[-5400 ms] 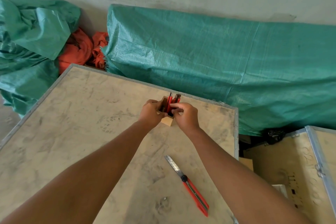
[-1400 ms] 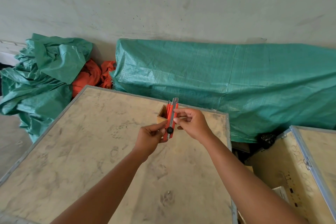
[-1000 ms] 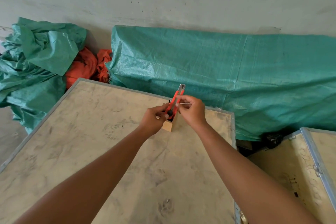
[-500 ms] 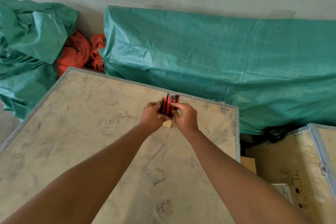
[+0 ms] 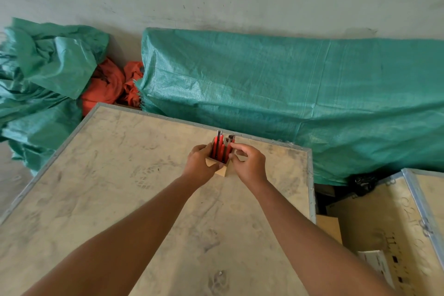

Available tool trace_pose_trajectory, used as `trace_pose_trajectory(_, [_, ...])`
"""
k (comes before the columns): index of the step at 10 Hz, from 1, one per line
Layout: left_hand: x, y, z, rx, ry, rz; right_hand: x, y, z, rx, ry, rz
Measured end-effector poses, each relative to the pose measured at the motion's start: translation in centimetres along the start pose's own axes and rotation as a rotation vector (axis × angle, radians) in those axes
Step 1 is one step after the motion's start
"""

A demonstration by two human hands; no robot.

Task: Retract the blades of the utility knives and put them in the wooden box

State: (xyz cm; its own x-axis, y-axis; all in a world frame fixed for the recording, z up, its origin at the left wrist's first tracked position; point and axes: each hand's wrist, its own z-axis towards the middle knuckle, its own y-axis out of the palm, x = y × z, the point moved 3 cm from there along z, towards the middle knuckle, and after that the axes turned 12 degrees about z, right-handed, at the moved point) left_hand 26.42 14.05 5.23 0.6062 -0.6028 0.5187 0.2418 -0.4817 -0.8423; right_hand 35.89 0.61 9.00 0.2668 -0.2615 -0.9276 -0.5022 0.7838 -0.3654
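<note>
Plywood crate top (image 5: 115, 199), metal-edged, scuffed: bears one small wooden box (image 5: 220, 168) near its far edge.

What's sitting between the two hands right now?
In the head view, the wooden box with red utility knives standing upright in it sits between the left hand and right hand.

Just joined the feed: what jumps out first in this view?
Both hands, left and right, meet at a small wooden box near the crate top's far edge, with red knives standing upright in it. Behind, a big green tarp lies along the wall.
</note>
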Motion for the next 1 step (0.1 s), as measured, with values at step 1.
trace_pose_trajectory(1, [0.62,-0.40,-2.12,-0.012,-0.002,-0.011,-3.18,-2.47,-1.00,0.051,-0.043,0.099])
